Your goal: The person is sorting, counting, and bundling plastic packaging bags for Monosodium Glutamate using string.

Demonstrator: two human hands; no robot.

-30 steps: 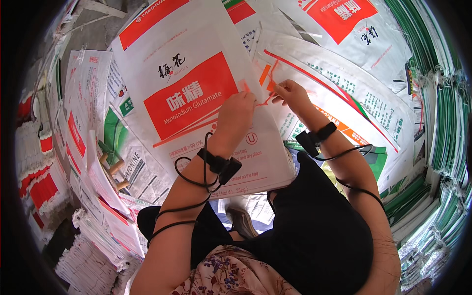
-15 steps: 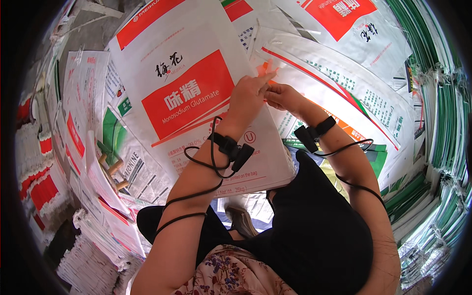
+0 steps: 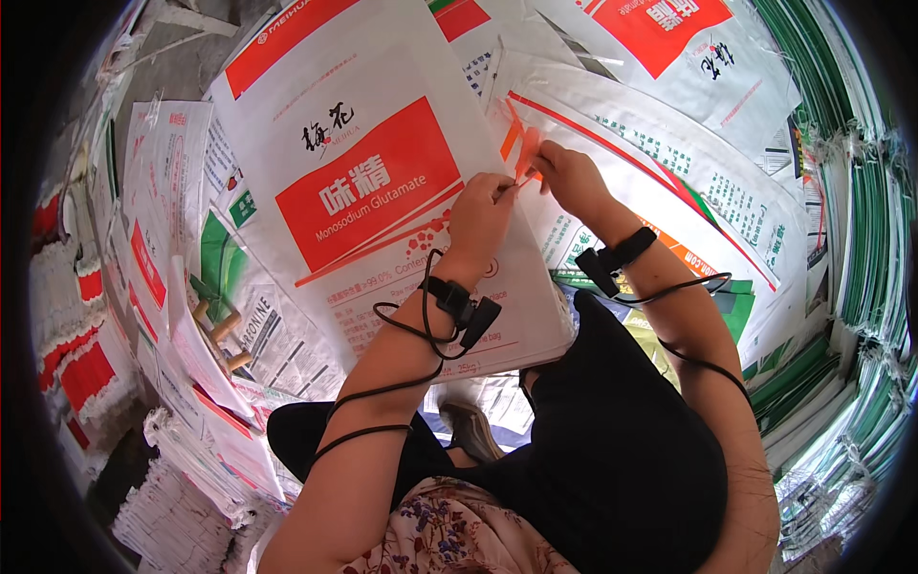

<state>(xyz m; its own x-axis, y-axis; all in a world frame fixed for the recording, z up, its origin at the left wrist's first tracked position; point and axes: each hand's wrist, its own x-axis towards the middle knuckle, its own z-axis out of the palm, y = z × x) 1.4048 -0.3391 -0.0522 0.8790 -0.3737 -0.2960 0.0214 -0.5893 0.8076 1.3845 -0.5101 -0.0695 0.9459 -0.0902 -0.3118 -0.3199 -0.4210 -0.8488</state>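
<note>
A stack of flat white woven sacks with red panels (image 3: 382, 77) lies before me, its near edge by my knees. At the stack's right edge, orange plastic twine (image 3: 529, 148) passes between my hands. My left hand (image 3: 481, 210) rests over that edge, thumb and fingers pinched on the twine. Just right of it and a little farther away, my right hand (image 3: 574, 182) is closed on another part of the twine, whose loose strands stick up past the fingers. How the twine runs under the stack is hidden.
More printed sacks (image 3: 650, 182) lie spread to the right and behind. Tied bundles of green-edged sacks (image 3: 875, 258) are piled along the right side. White and red bundles (image 3: 81, 373) stand at the left, near a wooden-handled object (image 3: 225, 327). Black cables hang from both wrists.
My hands have drawn apart: the right moved slightly up and right, the left a little down. More of the twine shows between and above the fingers. The stack has stayed put.
</note>
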